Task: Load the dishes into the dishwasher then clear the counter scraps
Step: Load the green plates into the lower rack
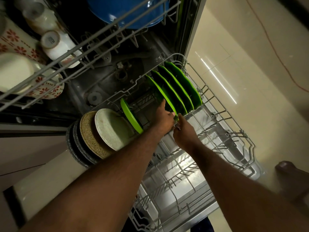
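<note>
Though the mug [50,41] bears a stamp, it's unreadable.

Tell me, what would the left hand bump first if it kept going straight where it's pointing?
The nearest green plate of the row in the lower rack; the left hand seems to touch it, though depth is unclear.

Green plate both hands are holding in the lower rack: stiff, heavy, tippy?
Probably stiff and light: the green plate looks thin, plastic-like, flat on edge. Likely stands upright once released, as its neighbours do between the lower rack tines. The left hand and right hand pinch its rim.
</note>
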